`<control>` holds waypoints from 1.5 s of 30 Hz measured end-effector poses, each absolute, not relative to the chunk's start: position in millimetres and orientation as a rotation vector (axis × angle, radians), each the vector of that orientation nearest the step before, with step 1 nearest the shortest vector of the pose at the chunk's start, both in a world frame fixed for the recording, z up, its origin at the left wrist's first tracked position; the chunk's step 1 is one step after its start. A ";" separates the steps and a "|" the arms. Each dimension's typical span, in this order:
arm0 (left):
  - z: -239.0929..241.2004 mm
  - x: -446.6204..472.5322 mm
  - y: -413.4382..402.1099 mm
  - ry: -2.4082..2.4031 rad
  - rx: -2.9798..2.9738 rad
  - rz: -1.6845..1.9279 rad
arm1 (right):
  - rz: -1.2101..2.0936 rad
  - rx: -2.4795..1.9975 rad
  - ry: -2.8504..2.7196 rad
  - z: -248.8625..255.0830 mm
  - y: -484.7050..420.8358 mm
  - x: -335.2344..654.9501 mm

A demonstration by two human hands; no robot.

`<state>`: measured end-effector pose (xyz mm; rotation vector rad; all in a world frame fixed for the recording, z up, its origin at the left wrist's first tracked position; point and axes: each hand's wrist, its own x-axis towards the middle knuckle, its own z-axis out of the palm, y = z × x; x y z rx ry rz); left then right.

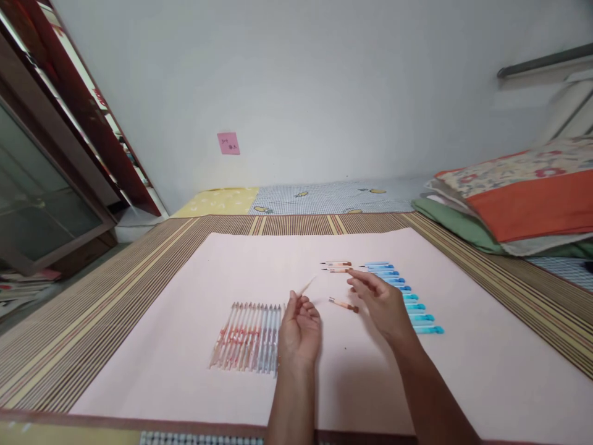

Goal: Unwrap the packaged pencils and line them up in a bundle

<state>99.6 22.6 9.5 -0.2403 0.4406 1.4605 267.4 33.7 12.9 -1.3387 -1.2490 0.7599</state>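
Observation:
My left hand (301, 327) is palm up, thumb and forefinger pinching a slim, pale pointed stick (306, 286); its kind is unclear. My right hand (377, 300) has thumb and forefinger at the brown end of a short orange-brown pen (334, 270) with a thin dark tip. Another orange-brown pen (338, 264) lies just beyond it. Nearer me rests a similar orange-brown piece (343, 305) with a grey end and no long tip. To the left, several slender clear pens (245, 337) with red and grey-blue prints lie side by side, partly behind my left hand.
Several blue to turquoise short pens (417, 306) form a column right of my right hand, which partly covers them. Everything lies on a pale pink sheet (185, 377) over a striped mat (111, 290). Folded bedding (519, 198) is piled at the right, against the wall (324, 93).

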 end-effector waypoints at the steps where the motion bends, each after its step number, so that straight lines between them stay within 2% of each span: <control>1: 10.4 97.6 23.1 0.395 -0.257 1.447 | 0.670 -1.416 -1.312 5.2 36.3 272.3; 5: 12.9 95.0 22.2 0.329 -0.245 1.428 | 0.379 -1.723 -1.658 -28.3 44.4 277.5; 9: 12.3 99.3 20.4 0.408 -0.215 1.443 | 0.241 -1.786 -1.824 -40.4 45.5 266.6; 11: 11.4 100.9 20.7 0.459 -0.207 1.464 | 0.333 -1.700 -1.739 -37.5 44.3 263.4; 16: 10.4 100.6 23.1 0.532 -0.221 1.515 | 0.920 -1.278 -1.255 -14.7 40.0 266.1; 18: 11.1 100.1 23.2 0.551 -0.221 1.532 | 1.005 -1.163 -1.093 -3.2 37.6 267.8; 22: 13.2 100.7 22.8 0.609 -0.211 1.570 | 1.062 -1.039 -0.955 12.9 32.4 268.5; 36: 9.7 104.5 20.3 0.663 -0.125 1.608 | 0.915 -1.093 -1.169 22.9 24.7 271.8; 45: 11.4 105.7 17.5 0.767 0.024 1.619 | 0.955 -1.097 -1.279 30.8 20.6 268.7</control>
